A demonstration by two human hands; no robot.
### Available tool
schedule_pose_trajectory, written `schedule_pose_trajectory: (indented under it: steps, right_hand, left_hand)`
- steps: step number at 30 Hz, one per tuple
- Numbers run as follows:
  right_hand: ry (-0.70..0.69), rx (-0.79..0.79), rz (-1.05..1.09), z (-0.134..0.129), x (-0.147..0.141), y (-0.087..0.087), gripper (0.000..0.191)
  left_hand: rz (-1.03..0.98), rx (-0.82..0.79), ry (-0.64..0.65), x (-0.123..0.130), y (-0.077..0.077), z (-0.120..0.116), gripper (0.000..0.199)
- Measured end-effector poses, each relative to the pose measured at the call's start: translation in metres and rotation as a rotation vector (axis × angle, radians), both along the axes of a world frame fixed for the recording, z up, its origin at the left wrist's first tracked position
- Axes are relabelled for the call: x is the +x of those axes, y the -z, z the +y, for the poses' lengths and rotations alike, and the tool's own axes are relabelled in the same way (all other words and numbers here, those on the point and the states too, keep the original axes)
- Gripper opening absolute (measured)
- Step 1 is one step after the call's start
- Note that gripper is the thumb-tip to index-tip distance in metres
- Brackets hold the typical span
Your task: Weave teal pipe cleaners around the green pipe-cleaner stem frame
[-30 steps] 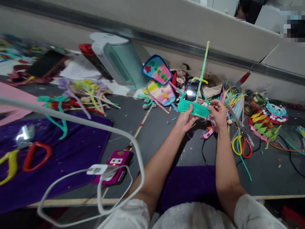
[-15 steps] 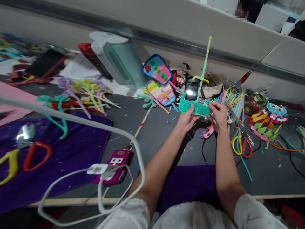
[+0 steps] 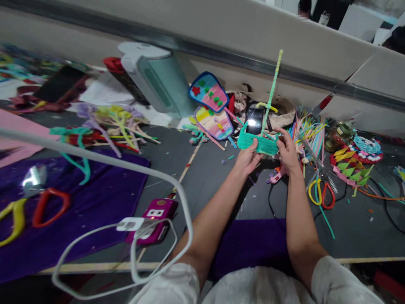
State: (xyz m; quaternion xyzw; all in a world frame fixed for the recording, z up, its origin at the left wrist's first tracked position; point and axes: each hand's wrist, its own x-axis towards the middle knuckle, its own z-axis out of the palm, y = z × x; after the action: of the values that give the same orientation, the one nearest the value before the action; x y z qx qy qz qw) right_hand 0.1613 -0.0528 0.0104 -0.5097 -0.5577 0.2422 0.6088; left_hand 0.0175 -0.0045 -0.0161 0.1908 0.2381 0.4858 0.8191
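Observation:
My left hand [image 3: 248, 159] is closed on the lower left part of a teal pipe-cleaner craft [image 3: 262, 145], its thumb across the front. The piece looks like a small boat hull made of side-by-side strands. A green-to-yellow stem [image 3: 272, 86] rises from it, with a short yellow crosspiece [image 3: 266, 106] partway up. At the craft's right end is my right hand [image 3: 287, 150], its thumb and fingers bent around the edge and the index finger reaching above. Below the hands lies a pink glue gun [image 3: 277, 176], partly hidden by my right wrist.
Yellow-and-red scissors [image 3: 321, 194] and loose pipe cleaners [image 3: 311, 131] lie to the right. Two decorated panels [image 3: 209, 92] lean near a pale green container [image 3: 171, 84]. On the left are a magenta power socket [image 3: 155, 221], a looping white cable [image 3: 186, 211] and large scissors [image 3: 50, 207].
My right hand has shifted slightly, its index finger lifting and stretching at the craft's right end. The craft and stem have tilted a little to the right; my left hand keeps its hold.

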Motion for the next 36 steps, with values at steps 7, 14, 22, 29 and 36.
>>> schedule_pose_trajectory:
  steps: [7,14,22,29,36]
  right_hand:
    - [0.045,0.033,-0.247,0.002,0.001,0.005,0.04]
    - [0.154,-0.009,-0.399,0.006,0.0,0.008,0.019]
    - [0.149,0.006,-0.248,0.009,-0.008,0.011,0.011]
    - [0.153,0.063,0.132,0.018,-0.022,0.017,0.017]
    - [0.15,0.008,0.651,0.028,-0.027,0.024,0.028]
  left_hand:
    - [0.01,0.041,0.003,-0.002,0.001,0.001,0.027]
    - [0.038,0.062,-0.033,0.002,0.007,0.001,0.027]
    - [0.01,0.001,-0.045,0.003,0.008,0.004,0.024]
    - [-0.095,-0.103,-0.027,0.0,-0.008,0.002,0.032]
    - [-0.122,-0.121,-0.041,0.001,-0.013,-0.003,0.031]
